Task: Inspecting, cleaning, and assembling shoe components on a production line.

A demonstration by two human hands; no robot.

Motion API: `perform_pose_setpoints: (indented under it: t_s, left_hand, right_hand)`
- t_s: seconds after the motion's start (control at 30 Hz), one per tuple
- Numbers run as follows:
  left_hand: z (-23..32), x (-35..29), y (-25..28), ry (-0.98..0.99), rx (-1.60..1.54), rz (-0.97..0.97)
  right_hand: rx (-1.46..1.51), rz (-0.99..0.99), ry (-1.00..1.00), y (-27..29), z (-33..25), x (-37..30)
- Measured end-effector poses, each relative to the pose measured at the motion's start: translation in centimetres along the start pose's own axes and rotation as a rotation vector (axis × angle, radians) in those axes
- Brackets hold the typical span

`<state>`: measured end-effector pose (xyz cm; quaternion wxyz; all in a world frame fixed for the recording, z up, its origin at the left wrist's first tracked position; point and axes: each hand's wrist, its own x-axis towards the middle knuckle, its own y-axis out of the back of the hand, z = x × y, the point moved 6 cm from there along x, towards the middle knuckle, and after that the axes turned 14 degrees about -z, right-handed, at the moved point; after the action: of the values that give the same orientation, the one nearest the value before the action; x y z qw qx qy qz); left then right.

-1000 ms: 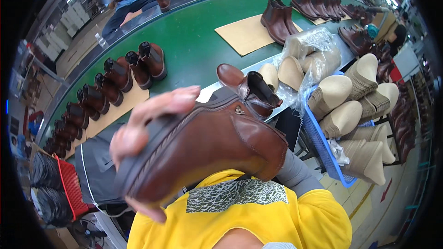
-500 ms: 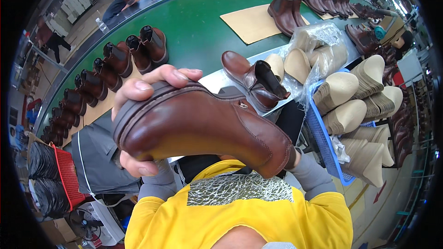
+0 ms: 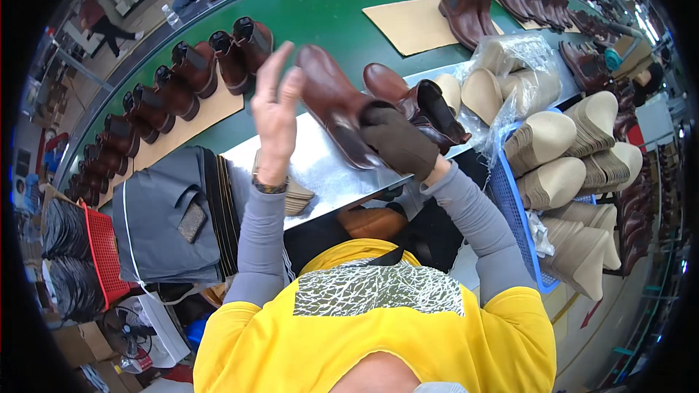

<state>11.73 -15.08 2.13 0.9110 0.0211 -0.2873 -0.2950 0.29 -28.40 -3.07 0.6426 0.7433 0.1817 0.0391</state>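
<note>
Leather ankle boot (image 3: 324, 84) at the right hand (image 3: 438, 172)
Left hand (image 3: 276, 122): fingers spread, empty; right fingers hidden, can't tell. A loose grip risks scuffing against the neighbouring boot (image 3: 386, 82).

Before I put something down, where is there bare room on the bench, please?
The widest bare patch is green tabletop between the left row of boots and the tan cardboard. A smaller one shows on the silver plate, between the small beige stack and the held boot. That plate's right half is crowded: another boot, beige pieces, clear plastic.
</note>
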Motion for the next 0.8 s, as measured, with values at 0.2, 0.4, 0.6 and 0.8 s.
perform_pose_setpoints:
  t_s: [0.2, 0.4, 0.6, 0.8]
  left_hand:
    - [-3.5, -3.3, -2.4, 0.205, -0.124, -0.204]
    - [-3.6, -4.8, -1.2, 0.289, -0.082, -0.203]
    - [-1.0, -5.0, -1.5, 0.228, -0.016, -0.255]
    - [2.6, -7.5, 0.7, 0.186, -0.064, -0.167]
  right_hand:
    - [0.673, 0.521, -0.073, 6.1, 1.3, -4.8]
    - [0.038, 0.338, -0.536, 0.3, 16.5, -11.9]
    - [0.571, 0.454, -0.571, -6.5, 21.3, -11.2]
    - [0.732, 1.169, -0.430, 5.6, 11.2, -12.8]
